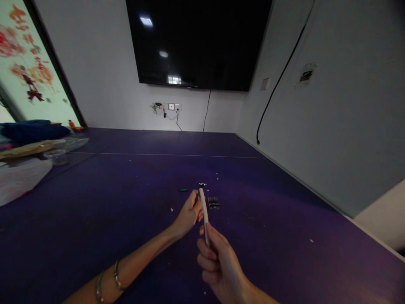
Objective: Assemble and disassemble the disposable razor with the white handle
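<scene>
A razor-like tool with a long white handle (204,210) and a small T-shaped metal head (202,184) points away from me above the purple surface. My right hand (221,264) is closed on the near end of the handle, thumb on top. Further up, my left hand (190,213) has its fingers curled around the neck just below the head; the handle partly hides those fingertips. Just right of the left hand lies a small clear case (214,203) with dark pieces in it. A short dark green strip (184,190) rests beyond the left hand.
White scraps (172,210) dot the purple surface (126,219). Plastic bags (23,177) and dark blue cloth (34,131) are piled at the left. A black cable (278,82) hangs down the right wall. A television (199,42) is mounted on the back wall above sockets (171,107).
</scene>
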The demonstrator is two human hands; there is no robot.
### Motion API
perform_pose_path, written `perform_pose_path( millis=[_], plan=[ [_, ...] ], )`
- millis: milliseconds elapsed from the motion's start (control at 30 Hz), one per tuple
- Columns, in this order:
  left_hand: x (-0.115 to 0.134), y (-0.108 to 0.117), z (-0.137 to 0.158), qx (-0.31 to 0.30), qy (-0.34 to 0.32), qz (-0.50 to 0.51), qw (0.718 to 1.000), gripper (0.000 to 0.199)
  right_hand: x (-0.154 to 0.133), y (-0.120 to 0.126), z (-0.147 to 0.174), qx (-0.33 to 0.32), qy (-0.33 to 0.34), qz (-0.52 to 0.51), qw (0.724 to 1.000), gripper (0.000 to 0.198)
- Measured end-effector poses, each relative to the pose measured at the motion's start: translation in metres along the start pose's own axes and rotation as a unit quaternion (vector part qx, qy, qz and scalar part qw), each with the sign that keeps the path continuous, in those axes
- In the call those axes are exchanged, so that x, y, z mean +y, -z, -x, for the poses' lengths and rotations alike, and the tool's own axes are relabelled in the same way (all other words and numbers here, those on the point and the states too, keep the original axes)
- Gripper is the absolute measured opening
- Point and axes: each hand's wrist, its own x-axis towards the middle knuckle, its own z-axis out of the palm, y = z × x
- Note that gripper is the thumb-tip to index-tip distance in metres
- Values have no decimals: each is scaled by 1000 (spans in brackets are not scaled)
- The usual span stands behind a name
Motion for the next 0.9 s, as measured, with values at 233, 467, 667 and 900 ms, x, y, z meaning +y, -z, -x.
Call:
perform_pose_path(
  millis=[233, 467, 667, 900],
  plan=[
    [4, -2, 3, -24, 4, -8, 1000, 26, -4, -5, -3, 0, 31, 2, 1000, 38],
    [4, -2, 2, -6, 4, -20, 1000, 26, -12, -7, 0, 1, 44, -2, 999, 37],
    [3, 0, 2, -13, 5, -5, 1000, 26, -8, -6, 1, 31, 26, -11, 999, 39],
    [5, -3, 5, -12, 1, 0, 1000, 25, -16, -11, 2, 14, 31, -37, 999, 37]
  ],
)
